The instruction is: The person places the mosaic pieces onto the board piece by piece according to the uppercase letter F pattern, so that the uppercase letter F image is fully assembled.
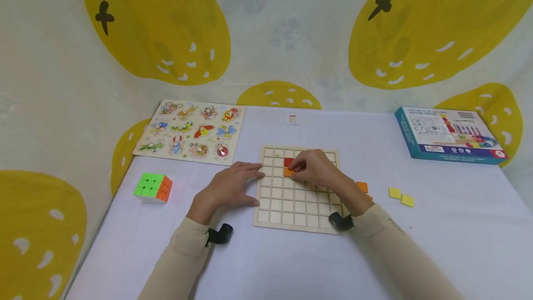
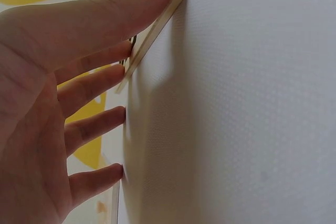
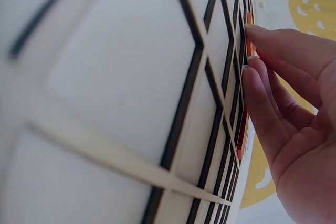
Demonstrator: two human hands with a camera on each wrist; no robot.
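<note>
A wooden grid board [image 1: 275,204] lies on the white table. Along its left edge rests my left hand [image 1: 233,186], fingers spread and loosely straight; the left wrist view shows the thumb [image 2: 121,14] on the board's rim [image 2: 157,27]. My right hand [image 1: 316,168] is over the upper part of the grid, pinching a square orange tile [image 1: 287,171] with its fingertips at a cell. Directly beyond that tile, a red tile [image 1: 288,162] sits in the grid. In the right wrist view the orange tile [image 3: 250,30] shows edge-on at the fingertips, partly hidden.
Two yellow tiles [image 1: 400,196] and some orange tiles [image 1: 361,187] lie right of the board, partly behind the right forearm. A small pattern card [image 1: 293,119] is beyond it. An insect puzzle board [image 1: 189,133], a puzzle cube [image 1: 153,187] and a boxed game [image 1: 451,135] stand around.
</note>
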